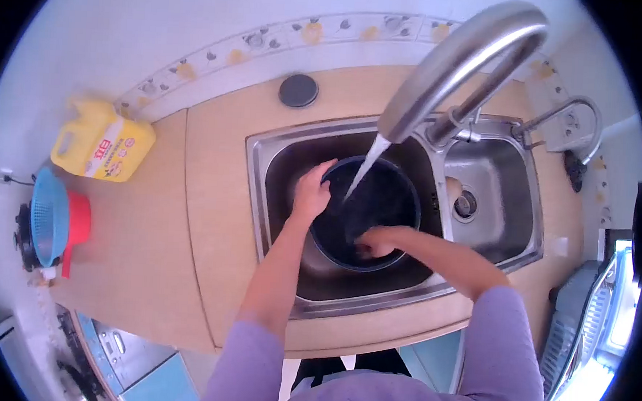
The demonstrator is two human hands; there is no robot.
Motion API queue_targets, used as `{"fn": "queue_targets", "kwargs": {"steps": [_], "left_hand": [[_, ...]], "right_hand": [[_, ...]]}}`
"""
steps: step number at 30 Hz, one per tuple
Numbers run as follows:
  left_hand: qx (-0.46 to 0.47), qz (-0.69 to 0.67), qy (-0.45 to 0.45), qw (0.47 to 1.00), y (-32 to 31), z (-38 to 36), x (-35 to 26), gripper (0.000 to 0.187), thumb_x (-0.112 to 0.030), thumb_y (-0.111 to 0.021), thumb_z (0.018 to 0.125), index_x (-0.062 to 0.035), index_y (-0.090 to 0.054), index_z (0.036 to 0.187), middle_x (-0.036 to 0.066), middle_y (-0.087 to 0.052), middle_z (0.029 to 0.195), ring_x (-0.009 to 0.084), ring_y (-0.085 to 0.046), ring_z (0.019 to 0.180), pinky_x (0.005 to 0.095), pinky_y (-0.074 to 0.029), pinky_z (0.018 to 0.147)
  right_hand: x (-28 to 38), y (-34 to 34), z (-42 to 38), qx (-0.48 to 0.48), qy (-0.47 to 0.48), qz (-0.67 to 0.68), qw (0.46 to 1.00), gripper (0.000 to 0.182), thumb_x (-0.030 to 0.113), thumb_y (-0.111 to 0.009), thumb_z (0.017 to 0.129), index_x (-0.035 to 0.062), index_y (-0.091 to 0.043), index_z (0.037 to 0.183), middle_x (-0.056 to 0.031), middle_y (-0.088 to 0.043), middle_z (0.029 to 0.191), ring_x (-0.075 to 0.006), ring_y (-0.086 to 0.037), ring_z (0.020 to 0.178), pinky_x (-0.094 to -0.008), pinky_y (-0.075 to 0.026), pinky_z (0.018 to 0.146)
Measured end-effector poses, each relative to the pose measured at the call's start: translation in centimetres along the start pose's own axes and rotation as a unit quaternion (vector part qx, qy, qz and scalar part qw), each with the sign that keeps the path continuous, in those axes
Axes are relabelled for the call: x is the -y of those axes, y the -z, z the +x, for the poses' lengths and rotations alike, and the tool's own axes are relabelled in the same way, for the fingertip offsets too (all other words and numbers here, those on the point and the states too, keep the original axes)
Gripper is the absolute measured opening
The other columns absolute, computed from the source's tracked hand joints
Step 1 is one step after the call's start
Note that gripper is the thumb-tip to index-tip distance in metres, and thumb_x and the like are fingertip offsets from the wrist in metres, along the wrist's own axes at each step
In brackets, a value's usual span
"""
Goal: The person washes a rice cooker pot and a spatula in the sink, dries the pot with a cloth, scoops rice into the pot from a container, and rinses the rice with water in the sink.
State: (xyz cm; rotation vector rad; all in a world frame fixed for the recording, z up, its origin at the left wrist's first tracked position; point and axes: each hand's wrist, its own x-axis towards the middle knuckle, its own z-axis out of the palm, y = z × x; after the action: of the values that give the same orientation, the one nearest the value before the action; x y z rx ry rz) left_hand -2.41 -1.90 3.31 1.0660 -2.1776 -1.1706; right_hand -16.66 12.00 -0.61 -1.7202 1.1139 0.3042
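Note:
A round dark pot [397, 197] sits in the large left basin of the steel sink [284, 144]. Water runs from the big faucet [444, 69] down into it. My left hand [312, 191] is at the pot's upper left rim, fingers wrapped over the edge. Inside the pot, near its lower right side, my right hand [378, 242] is curled down at the bottom; its fingertips are blurred, and anything they hold is too small or dark to make out.
A small right basin [505, 210] has a drain and a thin faucet [594, 117]. A dark round disc [298, 90] lies behind the sink. At left are a yellow jug [110, 142], a blue colander [48, 219] and a red container [79, 218]. A dish rack [579, 323] is at right.

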Motion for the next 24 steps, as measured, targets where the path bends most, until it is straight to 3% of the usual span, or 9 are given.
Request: {"fn": "queue_targets", "kwargs": {"steps": [4,7,11,12,13,15,18,22,24], "left_hand": [[-0.012,0.02,0.031,0.999,0.1,-0.4,-0.1,0.051,0.008,-0.054,0.072,-0.0142,-0.055,0.118,0.019,-0.06,0.105,0.0366,-0.056,0.098,0.039,-0.045,0.085],[-0.022,0.039,0.021,0.999,0.1,-0.3,0.0,0.047,0.006,-0.055,0.073,-0.0131,-0.055,0.117,0.022,-0.06,0.099,0.0386,-0.057,0.095,0.0417,-0.045,0.083],[-0.06,0.052,0.053,0.995,-0.1,-1.3,0.5,0.041,0.003,-0.054,0.074,-0.0046,-0.053,0.114,0.022,-0.06,0.101,0.0395,-0.056,0.097,0.043,-0.044,0.084],[-0.091,0.053,0.049,0.993,-0.7,-2.0,1.6,0.042,0.004,-0.053,0.073,-0.0039,-0.052,0.115,0.023,-0.06,0.102,0.0399,-0.056,0.098,0.043,-0.044,0.085],[-0.125,0.053,0.042,0.99,-1.0,-2.5,1.5,0.044,0.005,-0.051,0.073,-0.0032,-0.051,0.116,0.024,-0.059,0.103,0.0403,-0.055,0.098,0.043,-0.044,0.086],[-0.134,0.047,0.124,0.982,-2.1,-5.1,-0.1,0.05,0.011,-0.047,0.071,0.0013,-0.041,0.12,0.027,-0.051,0.112,0.0426,-0.046,0.109,0.0417,-0.039,0.093],[-0.144,0.009,0.201,0.969,-4.4,-9.5,-0.7,0.058,0.008,-0.054,0.071,0.0028,-0.033,0.124,0.026,-0.042,0.123,0.0401,-0.041,0.116,0.04,-0.035,0.098],[-0.012,-0.271,0.318,0.909,-2.6,-13.7,-4.9,0.073,0.002,-0.061,0.076,0.0,-0.02,0.136,0.022,-0.039,0.131,0.0291,-0.04,0.122,0.0356,-0.033,0.101],[-0.07,-0.267,0.27,0.922,-2.8,-14.4,-2.1,0.079,-0.002,-0.063,0.076,0.0011,-0.014,0.138,0.021,-0.037,0.131,0.0293,-0.038,0.123,0.0375,-0.029,0.104]], "right_hand": [[3.0,1.3,6.7,-0.173,-0.021,0.093,0.98,0.037,0.015,-0.059,0.071,-0.0002,-0.058,0.105,-0.0224,-0.06,0.102,-0.0377,-0.057,0.097,-0.0437,-0.046,0.082],[-2.3,0.0,14.2,-0.391,-0.064,0.24,0.886,0.042,0.02,-0.062,0.071,-0.0022,-0.057,0.106,-0.0217,-0.061,0.103,-0.037,-0.057,0.098,-0.043,-0.047,0.082],[-2.2,4.2,12.3,-0.552,-0.252,0.442,0.661,0.038,0.022,-0.059,0.072,-0.0042,-0.061,0.099,-0.0244,-0.06,0.104,-0.0372,-0.058,0.099,-0.0413,-0.045,0.084],[-6.1,2.2,16.4,-0.616,-0.19,0.519,0.561,0.036,0.019,-0.058,0.072,-0.0043,-0.061,0.099,-0.0237,-0.061,0.105,-0.037,-0.058,0.1,-0.0405,-0.044,0.086],[-5.7,4.3,15.0,-0.572,-0.301,0.569,0.507,0.036,0.016,-0.057,0.073,-0.0034,-0.06,0.102,-0.0226,-0.06,0.108,-0.0357,-0.058,0.1,-0.0389,-0.045,0.086],[-3.0,6.5,13.3,-0.62,-0.274,0.65,0.343,0.031,0.013,-0.054,0.075,-0.0028,-0.06,0.102,-0.0195,-0.062,0.103,-0.0321,-0.06,0.092,-0.038,-0.046,0.082],[-3.2,4.9,13.8,-0.606,-0.08,0.712,0.346,0.026,0.009,-0.051,0.078,-0.0009,-0.059,0.101,-0.0127,-0.062,0.093,-0.0253,-0.058,0.082,-0.0354,-0.047,0.074],[1.4,2.5,8.4,-0.4,-0.01,0.67,0.625,0.019,0.008,-0.054,0.079,0.0026,-0.056,0.097,-0.0062,-0.058,0.083,-0.0197,-0.055,0.073,-0.0315,-0.045,0.065],[3.3,1.7,5.2,-0.324,0.011,0.58,0.747,0.021,0.007,-0.056,0.078,0.0062,-0.053,0.099,-0.0036,-0.055,0.076,-0.0209,-0.054,0.064,-0.0289,-0.044,0.059]]}}
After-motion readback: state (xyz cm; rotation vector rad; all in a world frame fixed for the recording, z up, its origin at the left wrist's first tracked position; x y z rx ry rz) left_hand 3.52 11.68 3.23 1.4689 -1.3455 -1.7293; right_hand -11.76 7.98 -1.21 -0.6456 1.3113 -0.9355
